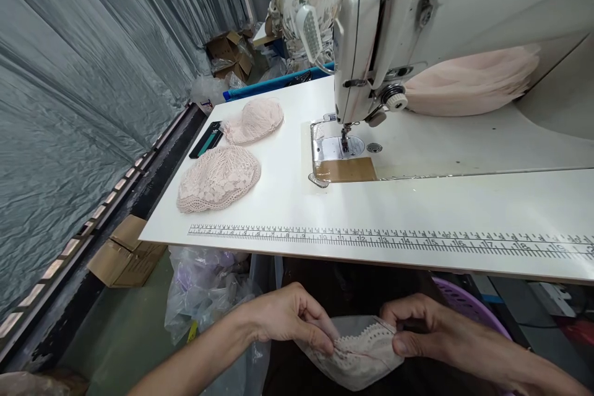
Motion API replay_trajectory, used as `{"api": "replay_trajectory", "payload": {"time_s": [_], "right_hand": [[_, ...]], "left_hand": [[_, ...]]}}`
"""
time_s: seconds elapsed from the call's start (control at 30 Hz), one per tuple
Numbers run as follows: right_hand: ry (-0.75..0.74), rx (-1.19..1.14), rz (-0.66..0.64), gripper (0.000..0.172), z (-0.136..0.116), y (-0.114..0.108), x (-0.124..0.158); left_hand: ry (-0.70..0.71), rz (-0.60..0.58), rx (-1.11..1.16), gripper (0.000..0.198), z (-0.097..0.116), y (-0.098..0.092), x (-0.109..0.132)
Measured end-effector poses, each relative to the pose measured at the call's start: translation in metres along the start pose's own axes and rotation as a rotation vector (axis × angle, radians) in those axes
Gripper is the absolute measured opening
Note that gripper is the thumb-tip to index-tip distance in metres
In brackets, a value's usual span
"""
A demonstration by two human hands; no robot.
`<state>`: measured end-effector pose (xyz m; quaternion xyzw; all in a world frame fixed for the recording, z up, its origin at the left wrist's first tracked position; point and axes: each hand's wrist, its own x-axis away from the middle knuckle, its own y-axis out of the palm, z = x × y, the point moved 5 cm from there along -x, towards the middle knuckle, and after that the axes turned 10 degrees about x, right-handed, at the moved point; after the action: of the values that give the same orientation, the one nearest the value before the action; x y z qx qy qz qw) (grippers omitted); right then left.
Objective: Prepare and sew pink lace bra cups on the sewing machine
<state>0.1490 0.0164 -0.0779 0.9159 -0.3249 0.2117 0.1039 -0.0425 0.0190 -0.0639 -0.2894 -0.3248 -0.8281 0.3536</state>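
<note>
Below the table's front edge, a pale lace-trimmed fabric cup (364,352) is stretched between both my hands. My left hand (304,320) pinches its left side, thumb in front and fingers behind. With thumb and fingers closed, my right hand (415,326) grips the opposite edge. A scalloped lace border runs along the cup's upper part, and sheer fabric shows behind it. On the table's left side lie two pink lace pieces, a lace cup (220,178) at the front and another lace cup (255,120) behind it.
A sewing machine (357,55) stands on the white table (278,210), which has a printed ruler along its front. Pink fabric (473,80) is piled under the machine arm. A dark green box (206,140) lies at left. Beyond, a person (309,0) sits facing away.
</note>
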Motion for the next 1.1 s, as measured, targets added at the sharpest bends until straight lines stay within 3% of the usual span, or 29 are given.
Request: {"api": "replay_trajectory", "payload": {"time_s": [0.27, 0.4, 0.57, 0.67, 0.87, 1.0, 1.1], "right_hand": [[-0.098, -0.166, 0.013, 0.029, 0.003, 0.005, -0.002], [-0.091, -0.236, 0.041, 0.041, 0.01, 0.011, -0.003], [-0.032, -0.204, 0.19, 0.032, 0.018, 0.008, 0.001], [-0.039, -0.181, 0.195, 0.027, 0.021, 0.01, 0.004], [-0.021, -0.175, 0.169, 0.039, 0.015, 0.015, 0.007], [-0.02, -0.092, 0.199, 0.026, 0.009, 0.015, 0.008], [-0.015, -0.066, 0.234, 0.026, 0.008, 0.015, 0.01]], "left_hand": [[0.011, 0.06, 0.083, 0.045, 0.0, 0.0, -0.003], [0.016, 0.057, 0.087, 0.045, -0.002, -0.001, -0.002], [0.021, 0.05, 0.046, 0.046, -0.003, 0.0, -0.001], [0.016, 0.034, 0.048, 0.051, -0.003, 0.003, 0.0], [0.013, 0.014, 0.047, 0.056, -0.001, 0.01, 0.004], [0.017, -0.012, 0.044, 0.061, -0.001, 0.015, 0.005], [0.008, 0.011, 0.028, 0.06, -0.002, 0.014, 0.005]]}}
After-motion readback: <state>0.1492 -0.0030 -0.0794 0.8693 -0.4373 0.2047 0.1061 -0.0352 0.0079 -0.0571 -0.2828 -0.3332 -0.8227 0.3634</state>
